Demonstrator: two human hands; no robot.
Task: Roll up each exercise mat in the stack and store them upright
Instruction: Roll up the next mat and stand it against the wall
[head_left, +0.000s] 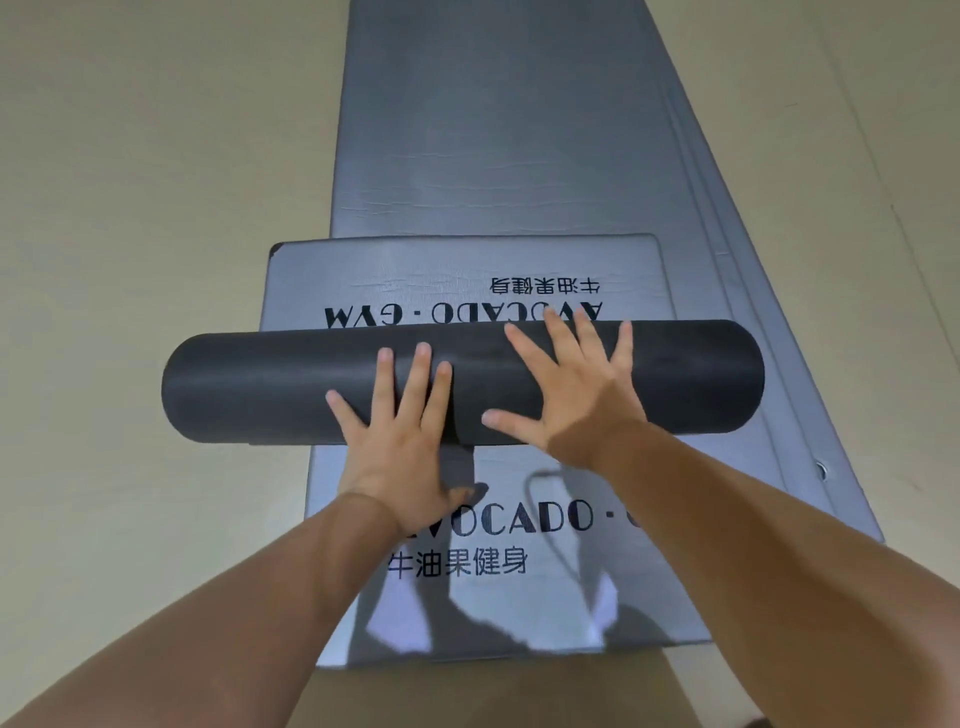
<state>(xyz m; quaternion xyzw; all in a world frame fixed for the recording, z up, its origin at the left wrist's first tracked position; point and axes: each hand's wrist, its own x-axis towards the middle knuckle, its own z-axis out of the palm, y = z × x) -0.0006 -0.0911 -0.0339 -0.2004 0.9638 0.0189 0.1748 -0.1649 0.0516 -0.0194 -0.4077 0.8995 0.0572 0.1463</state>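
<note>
A thick dark roll of exercise mat (270, 389) lies across the stack of grey mats (493, 130). Beyond the roll, a short unrolled end of the same mat (415, 270) lies flat with upside-down "AVOCADO · GYM" print. My left hand (402, 441) presses flat on the roll's near side, fingers spread and straight. Over the top of the roll lies my right hand (571, 395), fingers spread, tips reaching its far edge. A dark strap (457, 465) hangs from the roll between my hands. The mat under the roll (519, 597) shows the same print upright.
The stack runs away from me along a pale beige floor (130, 208). Edges of several lower mats (737, 291) step out on the right, one with a metal eyelet (822, 470). Bare floor lies on both sides.
</note>
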